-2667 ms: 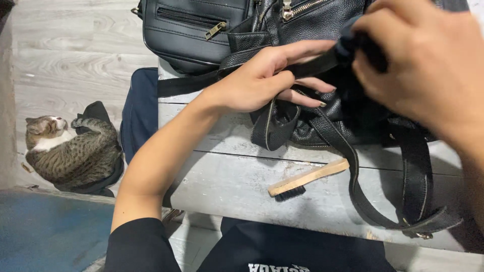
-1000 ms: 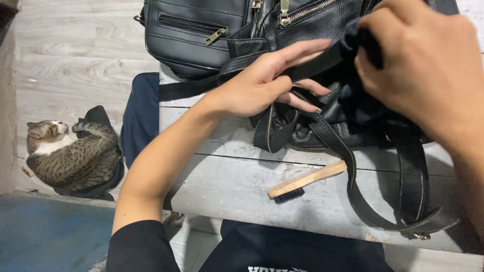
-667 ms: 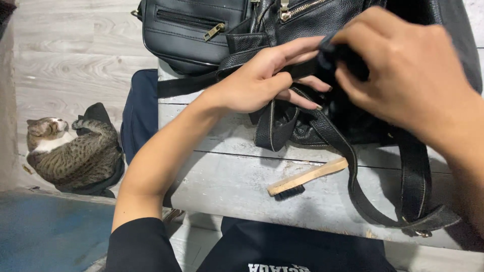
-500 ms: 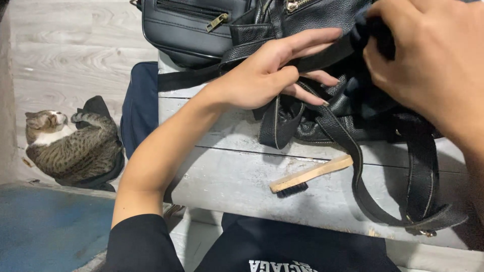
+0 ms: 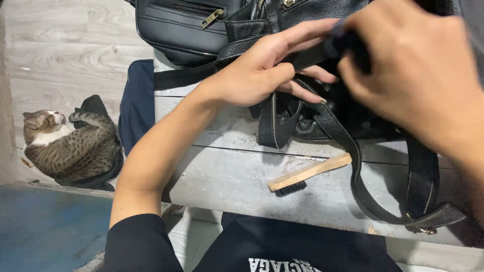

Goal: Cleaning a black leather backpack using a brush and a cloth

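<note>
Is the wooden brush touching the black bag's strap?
Apart. In the head view the brush lies alone on the grey bench, and a strip of bare bench shows between its handle tip and the strap looping past it.

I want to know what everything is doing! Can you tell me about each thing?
left hand: holding a black strap taut
right hand: pressing a dark cloth on the strap
black leather bag: lying on the grey bench
wooden brush: lying on the bench, untouched
cat: lying on the floor
</note>
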